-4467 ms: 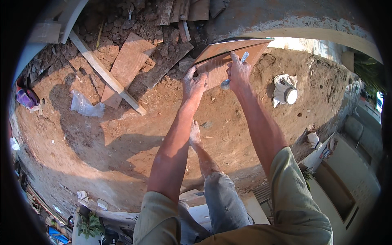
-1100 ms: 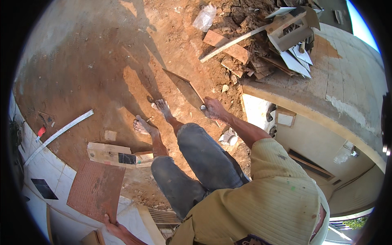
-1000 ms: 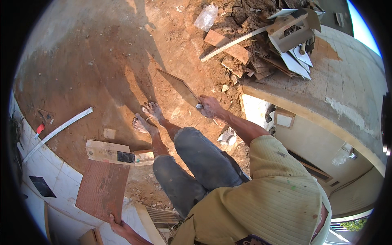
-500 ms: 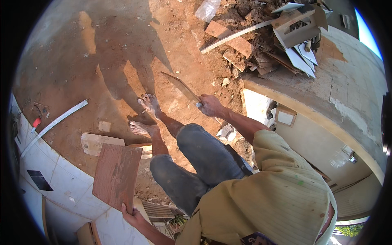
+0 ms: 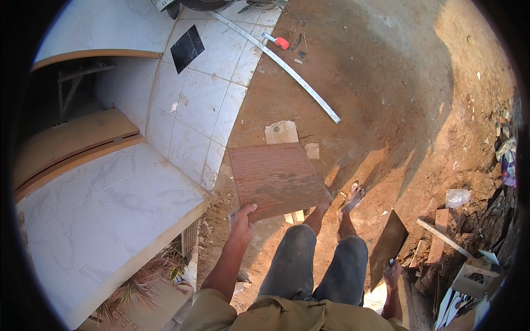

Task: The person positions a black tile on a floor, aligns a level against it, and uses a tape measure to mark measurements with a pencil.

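My left hand is closed on the near left corner of a large reddish-brown tile. Its ribbed face is turned up, with dark smudges across it. The thumb lies on top, and the fingers are mostly hidden beneath. Low on the right, my right hand grips the edge of a second tile, dark brown and tilted beside my right knee. Something small and pale shows at that hand's fingers, too small to name. The two tiles are apart, with my legs between them.
A long pale strip lies from the white tiled floor onto the dirt, near a red-handled tool. A black tile piece is on the floor. Rubble with broken boards and an open carton stands at right.
My view has swung left, bringing the white floor and ledge into sight. The left-hand tile now lies flatter before my knees. The right-hand tile hangs lower beside my leg; both remain held.
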Demonstrator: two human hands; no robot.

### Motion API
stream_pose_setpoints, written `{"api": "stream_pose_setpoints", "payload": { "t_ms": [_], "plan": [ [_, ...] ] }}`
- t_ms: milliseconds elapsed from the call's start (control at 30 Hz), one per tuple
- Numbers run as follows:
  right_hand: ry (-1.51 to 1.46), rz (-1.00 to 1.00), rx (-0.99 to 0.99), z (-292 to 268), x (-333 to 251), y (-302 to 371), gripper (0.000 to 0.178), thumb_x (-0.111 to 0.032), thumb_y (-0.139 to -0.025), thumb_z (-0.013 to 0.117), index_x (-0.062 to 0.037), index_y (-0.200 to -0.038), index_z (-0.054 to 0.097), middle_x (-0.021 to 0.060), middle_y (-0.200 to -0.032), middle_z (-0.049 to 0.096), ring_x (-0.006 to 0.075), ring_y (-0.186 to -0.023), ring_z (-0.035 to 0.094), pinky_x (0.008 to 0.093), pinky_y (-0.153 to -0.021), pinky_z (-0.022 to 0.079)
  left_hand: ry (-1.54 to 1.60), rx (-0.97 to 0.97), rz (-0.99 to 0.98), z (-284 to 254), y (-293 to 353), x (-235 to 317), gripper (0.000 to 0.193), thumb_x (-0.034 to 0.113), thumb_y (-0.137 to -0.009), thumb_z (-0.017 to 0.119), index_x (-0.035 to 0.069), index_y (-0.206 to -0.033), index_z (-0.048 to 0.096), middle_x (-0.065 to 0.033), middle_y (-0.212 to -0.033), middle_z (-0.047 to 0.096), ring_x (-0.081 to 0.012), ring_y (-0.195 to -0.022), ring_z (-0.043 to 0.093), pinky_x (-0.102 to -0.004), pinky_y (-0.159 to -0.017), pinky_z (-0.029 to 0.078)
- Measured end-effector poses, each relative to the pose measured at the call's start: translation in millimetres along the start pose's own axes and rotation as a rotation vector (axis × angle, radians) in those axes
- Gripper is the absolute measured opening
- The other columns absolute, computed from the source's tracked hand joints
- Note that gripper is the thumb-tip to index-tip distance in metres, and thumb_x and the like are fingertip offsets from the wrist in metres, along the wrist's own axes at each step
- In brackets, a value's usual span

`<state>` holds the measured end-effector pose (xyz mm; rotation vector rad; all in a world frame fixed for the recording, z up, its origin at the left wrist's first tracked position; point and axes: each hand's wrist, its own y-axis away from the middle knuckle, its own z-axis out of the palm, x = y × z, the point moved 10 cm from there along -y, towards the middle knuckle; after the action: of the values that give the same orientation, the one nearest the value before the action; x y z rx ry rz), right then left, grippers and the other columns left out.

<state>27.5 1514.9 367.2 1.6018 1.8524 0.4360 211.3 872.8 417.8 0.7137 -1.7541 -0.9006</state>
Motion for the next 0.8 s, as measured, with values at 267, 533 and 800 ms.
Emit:
{"api": "stream_pose_setpoints", "payload": {
  "t_ms": [267, 533, 800],
  "plan": [
    [-0.188, 0.095, -0.091, -8.1, -79.2, -66.4, 0.028, -0.022, -0.081, 0.072, 0.0027, -0.085, 0.06, 0.0239, -0.073, 0.062, 0.0448, -0.069, 0.061, 0.048, -0.061, 0.046, 0.047, 0.049, 0.019, -24.7, -32.3, 95.1, 0.033, 0.003, -0.077, 0.069, 0.003, -0.11, 0.065, -0.0055, -0.106, 0.068, -0.0212, -0.103, 0.062, -0.0346, -0.094, 0.047],
    [-0.289, -0.122, -0.049, -38.2, -222.4, -155.2, 0.02, -0.015, -0.084, 0.065, 0.0019, -0.094, 0.062, 0.021, -0.076, 0.063, 0.0396, -0.069, 0.061, 0.0448, -0.061, 0.047, -0.042, 0.138, 0.263, -65.8, -95.8, 214.0, 0.039, 0.004, -0.077, 0.067, 0.001, -0.116, 0.065, -0.0069, -0.108, 0.067, -0.0202, -0.097, 0.063, -0.0359, -0.088, 0.049],
    [-0.213, -0.047, -0.148, -46.7, -285.8, -245.7, 0.022, -0.014, -0.088, 0.063, 0.0033, -0.1, 0.061, 0.0223, -0.086, 0.066, 0.0421, -0.078, 0.064, 0.0448, -0.066, 0.049, -0.428, 0.087, 0.386, -39.2, -166.2, 348.6, 0.024, 0.007, -0.079, 0.067, -0.002, -0.1, 0.072, -0.0072, -0.094, 0.071, -0.0166, -0.083, 0.063, -0.0316, -0.081, 0.049]
  ]
}}
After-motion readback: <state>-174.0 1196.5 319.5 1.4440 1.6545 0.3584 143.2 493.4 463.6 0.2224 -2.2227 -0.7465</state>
